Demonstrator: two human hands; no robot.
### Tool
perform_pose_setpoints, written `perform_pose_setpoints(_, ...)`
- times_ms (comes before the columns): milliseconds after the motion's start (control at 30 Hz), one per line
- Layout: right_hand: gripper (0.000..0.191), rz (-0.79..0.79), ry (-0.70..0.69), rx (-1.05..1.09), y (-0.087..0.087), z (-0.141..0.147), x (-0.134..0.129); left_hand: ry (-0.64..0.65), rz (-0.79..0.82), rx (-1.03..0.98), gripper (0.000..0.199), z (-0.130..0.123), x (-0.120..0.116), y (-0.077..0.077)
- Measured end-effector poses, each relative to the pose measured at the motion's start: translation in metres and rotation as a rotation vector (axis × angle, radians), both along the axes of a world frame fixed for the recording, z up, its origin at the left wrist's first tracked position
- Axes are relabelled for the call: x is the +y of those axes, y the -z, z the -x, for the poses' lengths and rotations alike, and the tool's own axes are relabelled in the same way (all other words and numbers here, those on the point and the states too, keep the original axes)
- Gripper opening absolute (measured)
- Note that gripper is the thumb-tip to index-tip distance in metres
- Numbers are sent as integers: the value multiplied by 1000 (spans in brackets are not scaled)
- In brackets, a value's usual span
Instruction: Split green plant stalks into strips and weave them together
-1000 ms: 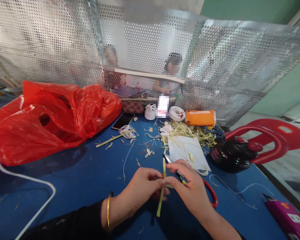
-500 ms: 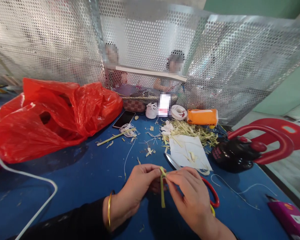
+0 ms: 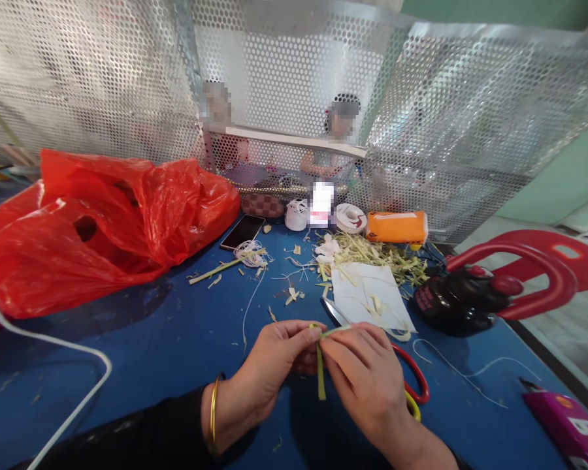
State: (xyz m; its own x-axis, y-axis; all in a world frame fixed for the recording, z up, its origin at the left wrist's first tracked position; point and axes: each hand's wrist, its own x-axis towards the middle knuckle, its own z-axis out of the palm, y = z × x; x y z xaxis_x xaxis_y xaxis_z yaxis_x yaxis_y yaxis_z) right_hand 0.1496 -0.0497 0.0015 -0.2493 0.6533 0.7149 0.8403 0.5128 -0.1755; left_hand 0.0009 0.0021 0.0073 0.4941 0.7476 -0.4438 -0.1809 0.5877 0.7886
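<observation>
Low in the middle of the view, my left hand (image 3: 269,365) pinches a narrow green leaf strip (image 3: 321,375) between thumb and fingers. One end of the strip hangs down between my hands. My right hand (image 3: 370,378) is closed on the strip's upper part, its fingertips touching those of my left hand. A pale length of strip runs over the right fingers. Scissors (image 3: 415,365) with red and yellow handles lie partly under my right hand, their blade pointing away. Beyond them is a white paper sheet (image 3: 367,294) with leaf scraps on it.
A red plastic bag (image 3: 112,228) fills the left. Along the back are a phone (image 3: 244,232), a tape roll (image 3: 350,219) and an orange packet (image 3: 396,228). A leaf pile (image 3: 377,254) and a black jar (image 3: 453,303) stand right. Two people sit behind the perforated screen.
My right hand has shifted slightly left and up, closer to my left fingertips. The top of the strip now lies across toward the right hand, and its hanging end is slightly higher.
</observation>
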Motion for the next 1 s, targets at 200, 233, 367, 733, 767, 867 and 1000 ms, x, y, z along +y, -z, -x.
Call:
perform_pose_setpoints(200, 21, -29, -28, -73, -3, 0, -2, -1, -9, -20, 35, 0, 0, 2)
perform_pose_setpoints(233, 21, -28, -28, -76, -3, 0, -2, 7, -13, -23, 34, 1, 0, 1)
perform_pose_setpoints(367, 22, -26, -25, -66, -5, 0, -3, 31, -7, -41, 30, 1, 1, -2)
perform_pose_setpoints(733, 23, 66, -106, -51, -1, 5, -3, -10, 90, -63, 27, 1, -2, -5)
perform_pose_setpoints(767, 23, 68, -91, -54, 1, 5, -2, -10, 97, -72, 25, 1, -3, -5)
perform_pose_setpoints(867, 22, 69, -51, -87, 4, 4, -3, -2, 89, -99, 22, 2, -4, -4)
perform_pose_setpoints(1000, 25, 74, -2, -168, 5, 3, -3, -22, 114, -143, 30, 1, -6, -1)
